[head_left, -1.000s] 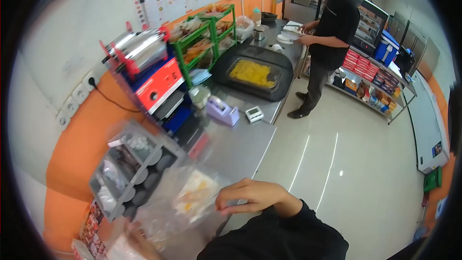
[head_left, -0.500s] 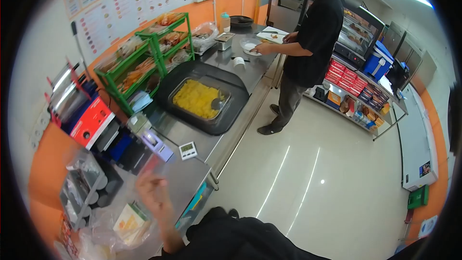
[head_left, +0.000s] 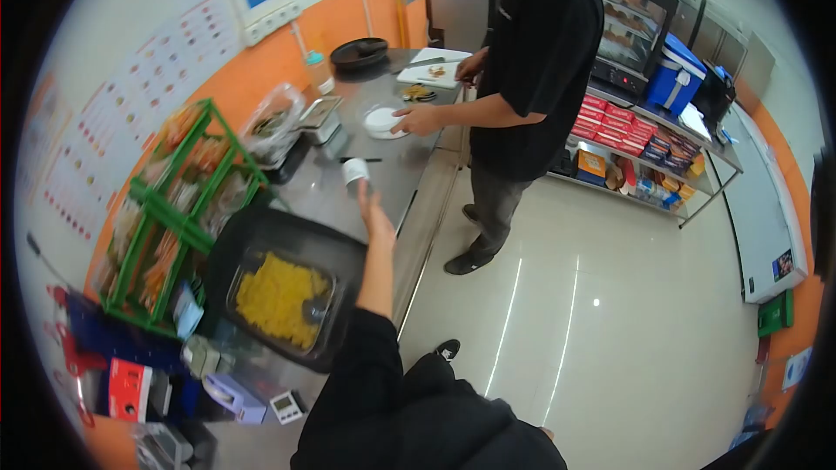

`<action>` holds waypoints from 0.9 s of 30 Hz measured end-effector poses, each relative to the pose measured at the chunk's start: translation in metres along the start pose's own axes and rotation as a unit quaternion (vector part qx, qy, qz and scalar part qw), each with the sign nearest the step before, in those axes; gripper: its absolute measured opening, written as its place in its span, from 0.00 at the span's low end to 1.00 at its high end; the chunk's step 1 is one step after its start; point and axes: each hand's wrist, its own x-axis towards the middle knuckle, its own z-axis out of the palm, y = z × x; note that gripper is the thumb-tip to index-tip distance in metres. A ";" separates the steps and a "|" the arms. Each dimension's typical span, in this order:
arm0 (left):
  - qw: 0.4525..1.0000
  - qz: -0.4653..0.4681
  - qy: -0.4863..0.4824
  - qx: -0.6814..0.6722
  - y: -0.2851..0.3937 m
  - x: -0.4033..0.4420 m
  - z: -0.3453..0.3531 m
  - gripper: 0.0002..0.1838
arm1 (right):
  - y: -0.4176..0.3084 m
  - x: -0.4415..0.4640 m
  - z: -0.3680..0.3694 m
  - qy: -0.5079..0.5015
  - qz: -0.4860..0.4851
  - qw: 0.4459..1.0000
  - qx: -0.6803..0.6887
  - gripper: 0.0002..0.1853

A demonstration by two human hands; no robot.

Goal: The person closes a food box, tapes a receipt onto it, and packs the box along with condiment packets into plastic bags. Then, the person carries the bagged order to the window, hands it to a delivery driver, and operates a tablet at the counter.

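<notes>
My left hand reaches out over the counter, its fingers stretched out and slightly blurred. Its fingertips are just below a small white cup or roll; whether they touch it is unclear. Beside my forearm, a clear tray of yellow food with a dark utensil rests in a large black holder. Only a small patch of skin, possibly my right hand, shows beside my black clothing, its fingers hidden.
A co-worker stands at the counter, one hand at a white plate, the other near a cutting board. Green racks, a purple tape dispenser and a timer stand left. A display case is behind.
The view has shifted along the counter toward the co-worker. My left hand has moved from beside the plastic-wrapped food to near the white cup or roll. My right hand has left the bag area.
</notes>
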 end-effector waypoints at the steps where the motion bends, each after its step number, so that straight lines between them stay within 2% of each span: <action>1: 0.996 -0.055 0.073 -0.007 -0.012 0.032 0.009 0.33 | -0.015 0.003 -0.005 0.013 0.004 1.000 0.021 0.19; 2: 0.995 -0.026 0.090 0.042 -0.024 0.061 0.011 0.33 | -0.028 0.005 -0.011 0.024 0.011 0.999 0.047 0.19; 4: 0.997 -0.032 0.068 -0.021 -0.067 0.110 -0.020 0.27 | -0.037 0.012 -0.023 0.044 0.035 0.994 0.099 0.19; 6: 0.991 -0.075 0.101 -0.047 -0.090 0.138 -0.047 0.27 | -0.038 0.015 -0.036 0.064 0.074 0.984 0.148 0.18; 7: 0.993 0.002 0.107 0.050 -0.095 0.143 -0.056 0.29 | -0.035 0.019 -0.039 0.069 0.104 0.978 0.167 0.18; 9: 0.940 0.146 0.164 0.260 -0.079 0.133 -0.052 0.31 | -0.027 0.046 -0.045 0.056 0.201 0.957 0.201 0.18; 10: 0.934 0.071 0.265 0.229 -0.048 0.105 -0.006 0.25 | -0.019 0.064 -0.048 0.052 0.249 0.942 0.217 0.17; 11: 0.794 0.331 0.245 0.448 -0.080 0.138 -0.070 0.21 | -0.028 0.078 -0.059 0.053 0.259 0.938 0.224 0.16; 12: 0.806 0.298 0.360 0.363 -0.048 0.095 -0.002 0.20 | -0.030 0.102 -0.066 0.056 0.259 0.938 0.224 0.15; 13: 0.760 0.314 0.416 0.390 -0.026 0.058 0.038 0.17 | -0.031 0.130 -0.078 0.058 0.250 0.941 0.218 0.15; 14: 0.732 0.361 0.432 0.384 -0.014 0.028 0.078 0.16 | -0.023 0.169 -0.090 0.055 0.238 0.946 0.211 0.14; 15: 0.734 0.356 0.430 0.388 -0.012 0.004 0.128 0.16 | -0.010 0.214 -0.102 0.049 0.215 0.956 0.195 0.14; 16: 0.734 0.393 0.411 0.371 -0.007 -0.024 0.187 0.15 | -0.004 0.261 -0.119 0.044 0.184 0.966 0.178 0.14; 17: 0.733 0.428 0.393 0.353 -0.008 -0.049 0.246 0.14 | -0.045 0.263 -0.153 0.062 0.169 0.976 0.125 0.14; 20: 0.725 0.535 0.333 0.280 -0.029 -0.108 0.413 0.12 | -0.225 0.275 -0.268 0.190 0.012 0.979 -0.079 0.17; 21: 0.716 0.572 0.308 0.255 -0.040 -0.126 0.462 0.12 | -0.305 0.261 -0.304 0.217 -0.020 0.971 -0.099 0.19; 22: 0.705 0.608 0.283 0.230 -0.051 -0.141 0.505 0.11 | -0.348 0.300 -0.334 0.196 0.025 0.980 -0.017 0.21; 23: 0.719 0.589 0.265 0.257 -0.064 -0.154 0.547 0.11 | -0.394 0.338 -0.365 0.161 0.023 0.986 -0.040 0.20; 24: 0.729 0.571 0.240 0.291 -0.083 -0.170 0.589 0.10 | -0.413 0.423 -0.386 0.186 -0.035 0.981 -0.052 0.19; 25: 0.738 0.563 0.202 0.313 -0.106 -0.179 0.625 0.11 | -0.479 0.434 -0.413 0.153 -0.046 0.987 -0.025 0.16; 26: 0.798 0.531 0.120 0.258 -0.132 -0.187 0.663 0.13 | -0.536 0.458 -0.435 0.146 -0.118 0.981 -0.045 0.15; 27: 0.849 0.436 0.087 0.287 -0.163 -0.197 0.697 0.14 | -0.594 0.480 -0.453 0.144 -0.138 0.980 -0.021 0.13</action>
